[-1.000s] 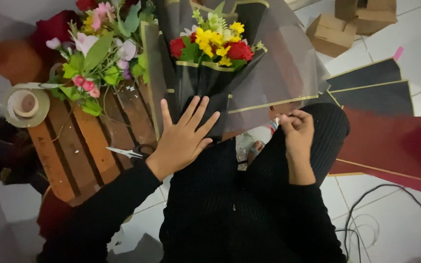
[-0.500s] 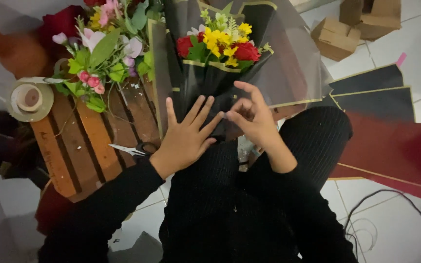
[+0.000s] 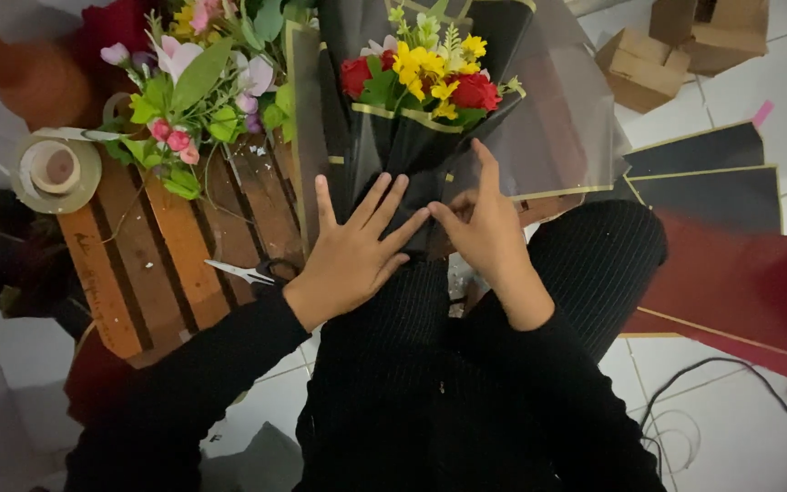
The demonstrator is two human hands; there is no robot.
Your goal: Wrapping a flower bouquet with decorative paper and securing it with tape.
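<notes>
Bouquet (image 3: 425,87): stems hidden inside black wrap (image 3: 384,150) & under both hands; wrap top cut by upper edge. Left hand (image 3: 352,251) lies flat, so surface beneath unseen. Right hand (image 3: 485,228): thumb & fingertip meet, anything pinched too small to tell. Scissors (image 3: 248,271): handles partly under left wrist. Loose flowers (image 3: 202,82) upper left cut by frame top. Cardboard boxes (image 3: 685,41) upper right cropped. Far left blurred, dark shapes unclear.
</notes>
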